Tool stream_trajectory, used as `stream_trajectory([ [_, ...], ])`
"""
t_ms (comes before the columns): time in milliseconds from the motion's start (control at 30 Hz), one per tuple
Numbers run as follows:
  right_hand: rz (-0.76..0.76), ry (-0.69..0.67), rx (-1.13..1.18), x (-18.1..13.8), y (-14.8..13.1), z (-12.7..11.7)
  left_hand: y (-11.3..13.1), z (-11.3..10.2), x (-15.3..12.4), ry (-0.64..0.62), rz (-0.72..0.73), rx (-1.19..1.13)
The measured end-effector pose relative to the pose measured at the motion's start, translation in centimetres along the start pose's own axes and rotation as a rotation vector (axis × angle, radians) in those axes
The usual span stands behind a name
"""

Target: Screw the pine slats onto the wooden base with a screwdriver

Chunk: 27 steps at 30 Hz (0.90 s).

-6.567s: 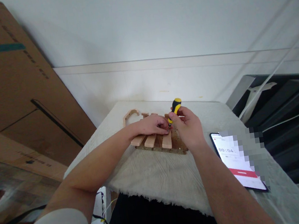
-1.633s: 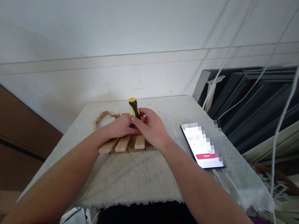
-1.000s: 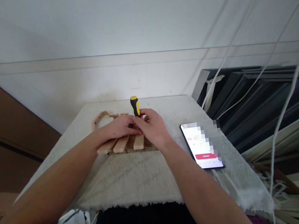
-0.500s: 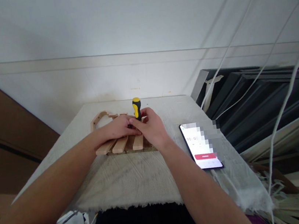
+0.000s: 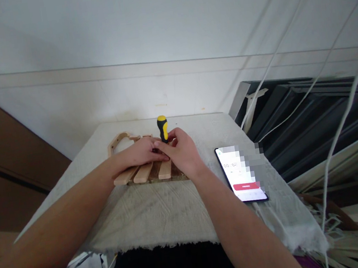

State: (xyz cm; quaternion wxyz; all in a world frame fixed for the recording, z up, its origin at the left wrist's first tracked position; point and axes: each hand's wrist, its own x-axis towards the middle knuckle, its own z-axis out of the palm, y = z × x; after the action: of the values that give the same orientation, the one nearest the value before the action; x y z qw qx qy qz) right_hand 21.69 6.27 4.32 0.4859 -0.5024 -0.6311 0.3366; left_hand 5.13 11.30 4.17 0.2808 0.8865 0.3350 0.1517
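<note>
A screwdriver [image 5: 162, 127] with a yellow and black handle stands upright over a slatted wooden piece [image 5: 143, 173]. My right hand [image 5: 183, 151] is closed round the screwdriver just below its handle, the thumb reaching left towards my other hand. My left hand [image 5: 143, 151] rests on the slats with its fingers pressed together beside the screwdriver's lower end; what they pinch is hidden. Both hands cover the tip and the spot under it. A curved wooden part [image 5: 114, 144] shows beyond my left hand.
A phone [image 5: 241, 176] with a lit timer screen lies right of my right forearm on the cloth-covered table [image 5: 164, 216]. White cables [image 5: 327, 162] hang at the right, before dark panels [image 5: 299, 112]. A wall [image 5: 126, 92] stands behind the table.
The screwdriver's handle has turned: its yellow stripe has gone from the left side to the right. My hands have stayed almost in place.
</note>
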Motion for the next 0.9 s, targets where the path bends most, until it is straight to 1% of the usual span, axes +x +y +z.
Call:
stream_trajectory([
  [133, 0.006, 0.002, 0.015, -0.03, -0.06, 0.05, -0.07, -0.05, 0.01, -0.022, 0.033, 0.017],
  [267, -0.028, -0.043, 0.061, 0.0, 0.02, 0.01, -0.06, -0.11, 0.01, -0.04, 0.056, 0.03],
  [433, -0.04, -0.074, 0.118, 0.1, 0.27, -0.31, 0.22, -0.05, -0.06, -0.045, 0.042, 0.043],
  [533, -0.048, -0.032, 0.082, 0.1, 0.29, -0.53, 0.27, -0.03, -0.12, -0.041, 0.021, 0.064],
  [667, -0.004, 0.048, 0.033, 0.06, 0.26, -0.55, 0.16, -0.02, -0.15, -0.032, 0.014, 0.066],
  [767, -0.008, 0.021, 0.05, 0.06, 0.22, -0.49, 0.19, -0.04, -0.12, -0.034, 0.019, 0.053],
  [900, -0.015, -0.029, 0.135, 0.13, 0.32, -0.61, 0.53, -0.14, -0.08, -0.059, 0.003, 0.048],
])
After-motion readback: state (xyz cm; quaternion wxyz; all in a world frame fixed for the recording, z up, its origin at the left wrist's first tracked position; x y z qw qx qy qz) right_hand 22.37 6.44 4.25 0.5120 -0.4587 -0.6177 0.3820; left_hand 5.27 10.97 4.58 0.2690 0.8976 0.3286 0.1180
